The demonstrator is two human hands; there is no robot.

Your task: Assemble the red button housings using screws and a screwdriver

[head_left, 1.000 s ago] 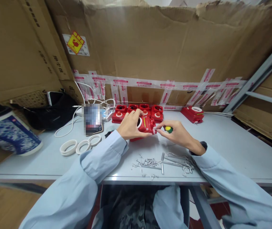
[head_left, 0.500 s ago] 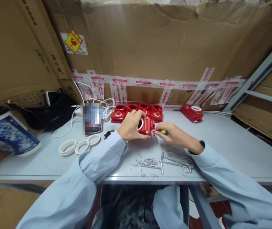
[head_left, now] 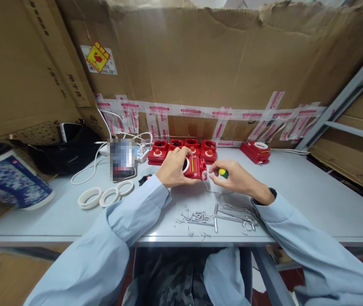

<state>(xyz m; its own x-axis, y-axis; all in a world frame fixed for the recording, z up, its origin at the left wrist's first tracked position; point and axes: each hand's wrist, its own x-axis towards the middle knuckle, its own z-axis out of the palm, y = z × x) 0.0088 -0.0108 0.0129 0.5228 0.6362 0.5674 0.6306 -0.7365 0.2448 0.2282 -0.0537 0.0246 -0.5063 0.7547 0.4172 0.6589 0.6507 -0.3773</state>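
Note:
My left hand [head_left: 175, 169] grips a red housing [head_left: 196, 166] with a white ring at its left end, holding it just above the table. A whitish cord [head_left: 204, 174] is bunched at the housing's right end and trails down to the table. Close to that end, my right hand [head_left: 232, 176] keeps a screwdriver [head_left: 223, 173] with a yellow and green handle in its palm; its thumb and forefinger are apart, off the cord. Below the hands lie loose screws [head_left: 200, 216] and metal T-shaped rods [head_left: 232, 216] with cords.
Several red housings [head_left: 158, 152] stand in a row behind my left hand; another red housing [head_left: 255, 152] is at the back right. White rings [head_left: 90, 198], a phone [head_left: 124, 161], white cables and a patterned cup [head_left: 12, 180] are on the left. Cardboard [head_left: 184, 63] walls the back.
My right hand has moved slightly right, away from the housing. Its thumb and forefinger have let go of the cord and spread. The left hand still holds the housing, slightly turned.

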